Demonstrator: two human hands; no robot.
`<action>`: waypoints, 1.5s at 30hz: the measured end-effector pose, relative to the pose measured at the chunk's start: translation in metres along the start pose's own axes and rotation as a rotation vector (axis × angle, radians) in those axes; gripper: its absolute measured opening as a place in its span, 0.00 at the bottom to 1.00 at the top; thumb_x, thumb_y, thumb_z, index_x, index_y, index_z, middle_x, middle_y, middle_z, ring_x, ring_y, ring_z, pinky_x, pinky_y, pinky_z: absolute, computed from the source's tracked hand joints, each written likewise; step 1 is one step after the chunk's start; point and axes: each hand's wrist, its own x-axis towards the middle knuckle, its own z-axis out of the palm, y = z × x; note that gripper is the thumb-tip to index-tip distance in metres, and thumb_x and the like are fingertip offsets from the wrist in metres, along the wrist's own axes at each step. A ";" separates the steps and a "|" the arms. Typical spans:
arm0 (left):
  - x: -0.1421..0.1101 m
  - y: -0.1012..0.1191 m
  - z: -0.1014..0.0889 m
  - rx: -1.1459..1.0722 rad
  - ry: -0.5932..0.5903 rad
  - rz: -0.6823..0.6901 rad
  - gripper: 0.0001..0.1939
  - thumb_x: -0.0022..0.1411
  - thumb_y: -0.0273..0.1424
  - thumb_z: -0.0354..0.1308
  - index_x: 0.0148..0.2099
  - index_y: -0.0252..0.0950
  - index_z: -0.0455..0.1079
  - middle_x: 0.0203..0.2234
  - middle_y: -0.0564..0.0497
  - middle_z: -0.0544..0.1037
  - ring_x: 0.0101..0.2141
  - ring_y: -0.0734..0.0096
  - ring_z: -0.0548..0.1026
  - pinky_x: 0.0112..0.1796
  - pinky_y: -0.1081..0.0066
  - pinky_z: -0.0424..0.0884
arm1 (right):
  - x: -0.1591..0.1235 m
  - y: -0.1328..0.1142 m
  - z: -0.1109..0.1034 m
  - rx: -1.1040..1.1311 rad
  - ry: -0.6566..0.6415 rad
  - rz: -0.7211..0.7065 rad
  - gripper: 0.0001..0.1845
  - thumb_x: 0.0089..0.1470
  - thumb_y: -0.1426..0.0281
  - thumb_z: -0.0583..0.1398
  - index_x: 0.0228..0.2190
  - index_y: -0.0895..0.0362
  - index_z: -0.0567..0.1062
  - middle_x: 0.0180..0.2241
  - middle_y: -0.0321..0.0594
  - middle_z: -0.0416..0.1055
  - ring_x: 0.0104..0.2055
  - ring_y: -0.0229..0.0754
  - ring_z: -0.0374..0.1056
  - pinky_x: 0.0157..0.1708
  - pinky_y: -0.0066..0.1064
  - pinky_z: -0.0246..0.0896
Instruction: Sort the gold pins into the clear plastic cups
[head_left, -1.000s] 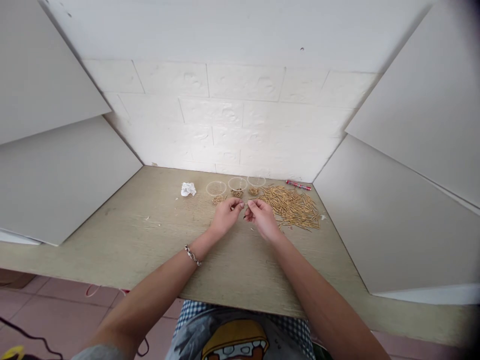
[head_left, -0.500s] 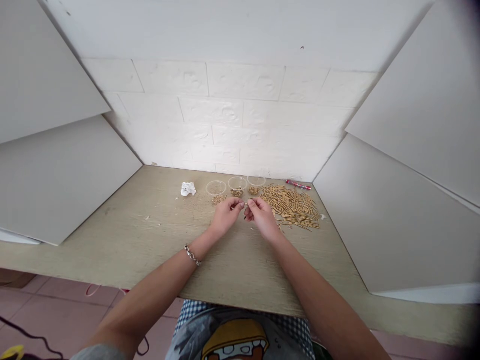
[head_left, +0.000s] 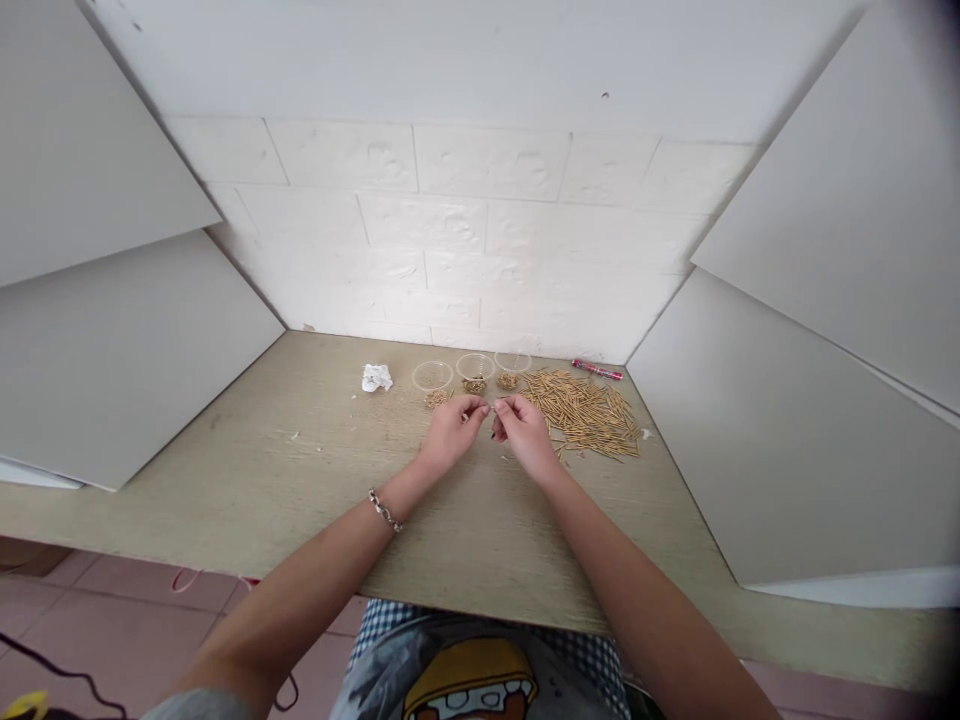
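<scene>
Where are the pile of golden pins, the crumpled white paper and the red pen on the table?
pile of golden pins [head_left: 583, 412], head view, middle of the heap.
crumpled white paper [head_left: 376, 378], head view, centre of the wad.
red pen [head_left: 597, 370], head view, middle of its barrel.

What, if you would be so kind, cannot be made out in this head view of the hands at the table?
- What the left hand and right hand pinch between them: too small, covered by fingertips.
- Contents of the three clear cups: too small to identify.
- Single pieces in the golden pile: too fine to separate.
- Red item by the wall: too small to name.
</scene>
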 end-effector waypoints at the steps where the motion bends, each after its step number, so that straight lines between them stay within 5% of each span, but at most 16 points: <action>1: 0.000 0.000 0.000 0.017 0.002 0.008 0.11 0.56 0.33 0.48 0.31 0.34 0.70 0.26 0.52 0.74 0.27 0.76 0.67 0.29 0.75 0.61 | 0.000 0.001 0.000 -0.002 0.001 0.003 0.14 0.46 0.58 0.54 0.23 0.58 0.63 0.15 0.31 0.63 0.16 0.32 0.59 0.18 0.25 0.56; 26: 0.000 -0.003 0.006 0.107 0.030 0.060 0.09 0.56 0.29 0.48 0.30 0.34 0.69 0.24 0.52 0.73 0.27 0.75 0.67 0.31 0.75 0.61 | -0.001 0.006 0.005 -0.028 0.047 0.002 0.11 0.47 0.62 0.53 0.22 0.58 0.64 0.15 0.31 0.62 0.16 0.31 0.59 0.18 0.25 0.54; 45: 0.000 -0.001 0.000 0.005 0.020 0.029 0.10 0.56 0.32 0.48 0.31 0.35 0.69 0.26 0.52 0.73 0.29 0.74 0.68 0.32 0.73 0.62 | -0.003 0.000 0.003 0.044 0.001 0.008 0.17 0.47 0.56 0.54 0.23 0.58 0.63 0.17 0.32 0.63 0.15 0.30 0.58 0.16 0.25 0.54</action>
